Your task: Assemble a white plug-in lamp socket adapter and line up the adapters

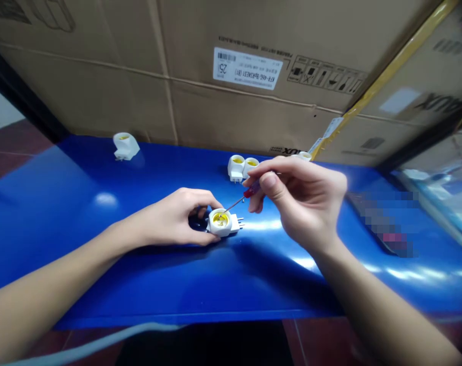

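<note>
Left hand (180, 216): fingers were clamped on the white socket (222, 224)
Right hand (301, 198): fingers gripped the red screwdriver (249, 192)
White socket: sat between left fingers, lower-left of the right ones
Red screwdriver: slanted from right fingers into the socket

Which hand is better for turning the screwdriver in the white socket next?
Probably the right hand: it holds the screwdriver, which slants down into the white socket. The left hand is busy gripping that socket from the side.
</note>
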`<state>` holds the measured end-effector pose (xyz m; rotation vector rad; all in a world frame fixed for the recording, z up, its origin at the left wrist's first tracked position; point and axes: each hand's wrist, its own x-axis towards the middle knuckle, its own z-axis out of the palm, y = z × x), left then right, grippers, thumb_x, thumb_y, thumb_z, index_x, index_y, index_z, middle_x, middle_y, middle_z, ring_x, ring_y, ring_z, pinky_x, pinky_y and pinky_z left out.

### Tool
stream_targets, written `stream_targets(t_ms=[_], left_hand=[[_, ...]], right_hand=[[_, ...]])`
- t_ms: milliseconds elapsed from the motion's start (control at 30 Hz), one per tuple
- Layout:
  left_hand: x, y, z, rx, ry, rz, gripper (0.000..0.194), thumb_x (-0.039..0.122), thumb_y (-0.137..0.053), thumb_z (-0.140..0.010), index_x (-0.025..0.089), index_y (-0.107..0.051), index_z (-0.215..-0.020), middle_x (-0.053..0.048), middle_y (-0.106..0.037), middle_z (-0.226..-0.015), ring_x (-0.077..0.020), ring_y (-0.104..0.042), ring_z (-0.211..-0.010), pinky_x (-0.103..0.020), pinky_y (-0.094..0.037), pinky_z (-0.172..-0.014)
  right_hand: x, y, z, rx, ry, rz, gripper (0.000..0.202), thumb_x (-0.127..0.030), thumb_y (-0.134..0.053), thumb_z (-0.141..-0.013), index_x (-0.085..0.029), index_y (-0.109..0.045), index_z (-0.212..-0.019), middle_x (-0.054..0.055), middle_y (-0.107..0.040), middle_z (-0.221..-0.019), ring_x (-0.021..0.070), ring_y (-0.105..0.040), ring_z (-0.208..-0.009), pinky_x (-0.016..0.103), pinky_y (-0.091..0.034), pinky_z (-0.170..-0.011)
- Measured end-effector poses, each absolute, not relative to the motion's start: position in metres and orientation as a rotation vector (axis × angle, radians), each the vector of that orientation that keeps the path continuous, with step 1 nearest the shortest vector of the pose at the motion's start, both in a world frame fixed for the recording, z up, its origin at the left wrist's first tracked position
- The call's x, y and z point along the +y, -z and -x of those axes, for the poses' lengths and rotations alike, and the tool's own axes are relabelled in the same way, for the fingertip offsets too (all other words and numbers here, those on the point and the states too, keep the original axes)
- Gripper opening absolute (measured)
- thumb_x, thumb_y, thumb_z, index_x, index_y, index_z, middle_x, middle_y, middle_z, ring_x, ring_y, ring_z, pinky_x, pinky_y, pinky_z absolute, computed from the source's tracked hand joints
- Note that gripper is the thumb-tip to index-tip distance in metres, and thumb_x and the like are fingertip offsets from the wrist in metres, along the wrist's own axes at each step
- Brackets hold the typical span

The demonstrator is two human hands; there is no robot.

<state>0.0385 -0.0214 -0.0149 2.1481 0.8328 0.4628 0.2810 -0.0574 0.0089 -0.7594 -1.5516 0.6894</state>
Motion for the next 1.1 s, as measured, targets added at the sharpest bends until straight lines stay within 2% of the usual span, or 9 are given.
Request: stream_targets(t_ms=[700, 1100], left_hand=[[-0.022, 0.016, -0.038, 0.831, -0.453, -2.157, 0.027, 0.040, -0.085, -0.084, 0.022, -0.081, -0.105, 0.000, -0.075, -0.089, -0.0167, -0.063, -0.074, -0.025, -0.043, -0.066], [-0.021, 0.015, -0.037, 0.798, -0.420, -2.270, 0.026, 0.035, -0.081, -0.088, 0.021, -0.078, -0.110, 0.000, -0.074, -0.094, -0.0157, -0.063, -0.079, -0.024, -0.045, -0.069]], right_hand=[[-0.059, 0.001, -0.282, -1.660, -0.650, 0.788, 0.025, -0.049, -0.079, -0.100, -0.024, -0.081, -0.098, 0.004, -0.079, -0.087, 0.0171, -0.073, -0.066, 0.030, -0.060, -0.058], [-0.057, 0.005, -0.281, -1.745, -0.605, 0.733, 0.016, -0.039, -0.077, -0.103, -0.023, -0.081, -0.100, 0.005, -0.078, -0.090, 0.0165, -0.071, -0.067, 0.033, -0.061, -0.064]])
